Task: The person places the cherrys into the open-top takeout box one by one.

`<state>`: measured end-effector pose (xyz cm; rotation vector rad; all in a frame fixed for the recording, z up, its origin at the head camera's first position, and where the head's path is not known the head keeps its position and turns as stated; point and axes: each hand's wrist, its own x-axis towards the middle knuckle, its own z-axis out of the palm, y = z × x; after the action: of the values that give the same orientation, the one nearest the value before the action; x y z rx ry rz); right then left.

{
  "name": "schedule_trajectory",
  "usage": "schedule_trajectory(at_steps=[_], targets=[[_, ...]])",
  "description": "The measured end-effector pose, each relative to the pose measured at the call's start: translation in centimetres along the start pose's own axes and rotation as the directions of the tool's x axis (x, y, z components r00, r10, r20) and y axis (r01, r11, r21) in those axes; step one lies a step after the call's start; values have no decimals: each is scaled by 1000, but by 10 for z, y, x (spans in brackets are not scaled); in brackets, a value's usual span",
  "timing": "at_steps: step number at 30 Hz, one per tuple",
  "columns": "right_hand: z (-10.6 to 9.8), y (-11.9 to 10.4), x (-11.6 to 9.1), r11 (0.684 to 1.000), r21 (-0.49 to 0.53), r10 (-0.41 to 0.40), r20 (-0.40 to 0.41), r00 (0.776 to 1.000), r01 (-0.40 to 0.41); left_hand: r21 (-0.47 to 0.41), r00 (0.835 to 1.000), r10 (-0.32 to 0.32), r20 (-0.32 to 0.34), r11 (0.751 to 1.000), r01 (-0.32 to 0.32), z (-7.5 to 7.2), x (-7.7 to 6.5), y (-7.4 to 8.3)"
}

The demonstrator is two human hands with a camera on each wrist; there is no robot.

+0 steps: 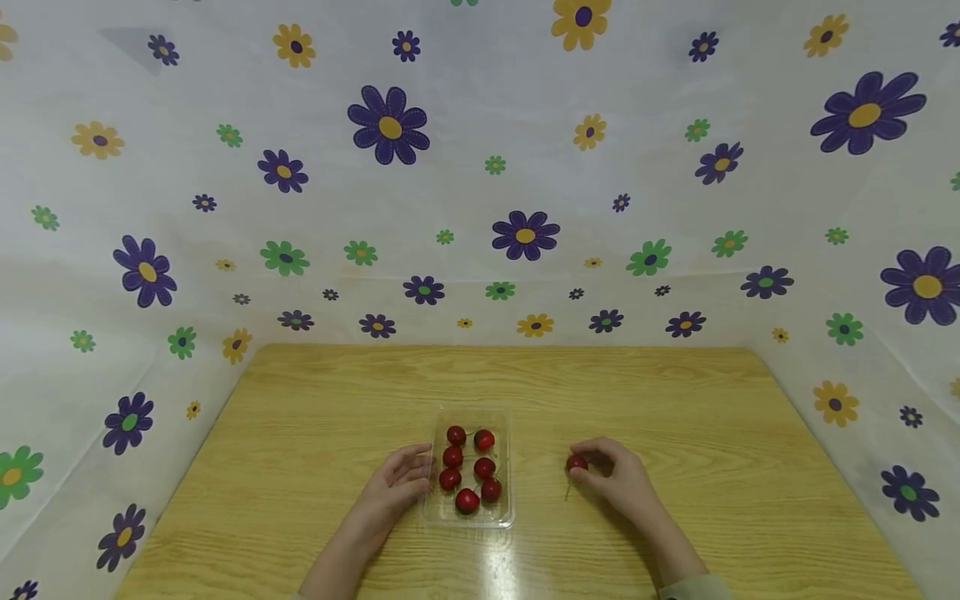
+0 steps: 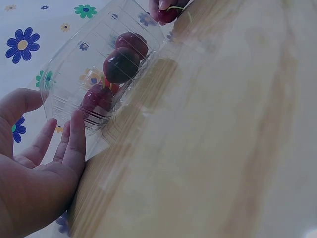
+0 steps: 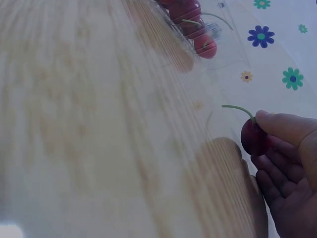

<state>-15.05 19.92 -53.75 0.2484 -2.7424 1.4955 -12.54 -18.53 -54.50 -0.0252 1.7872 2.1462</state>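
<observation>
A clear plastic container (image 1: 471, 518) with several dark red cherries (image 1: 467, 501) in it stands on the table. My left hand (image 1: 395, 486) is at its left side, with fairly straight fingers against the wall. In the left wrist view, the fingertips (image 2: 78, 119) meet the near end of the container (image 2: 59, 79), and the thumb is by its rim. To the right of the container, my right hand (image 1: 617, 479) pinches a single cherry (image 1: 577, 462) between thumb and fingers. The right wrist view shows this cherry (image 3: 254, 138) with its curved green stem pointing away from the hand.
The wood-grain table (image 1: 337, 392) is bordered at the back and sides by a white sheet (image 1: 465, 183) printed with purple, yellow and green flowers. A bright light reflection lies on the tabletop just in front of the container.
</observation>
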Motion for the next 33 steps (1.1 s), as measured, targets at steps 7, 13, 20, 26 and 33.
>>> schedule_trajectory(at_steps=[7, 13, 20, 26, 33], targets=[[2, -4, 4, 999, -28, 39, -5, 999, -39, 4, 1000, -10, -5, 1000, 10, 1, 1, 0], [5, -13, 10, 1000, 18, -12, -9, 1000, 12, 12, 1000, -14, -14, 1000, 14, 1, 1, -1], [10, -28, 16, 996, 47, -77, -18, 997, 78, 12, 1000, -7, -8, 1000, 7, 1, 0, 1], [14, -40, 22, 994, 38, -102, -25, 994, 103, 20, 999, -22, -29, 1000, 23, 1, 2, -1], [20, -48, 28, 984, 48, -168, -35, 985, 170, 20, 999, -19, -28, 1000, 20, 0, 3, -2]])
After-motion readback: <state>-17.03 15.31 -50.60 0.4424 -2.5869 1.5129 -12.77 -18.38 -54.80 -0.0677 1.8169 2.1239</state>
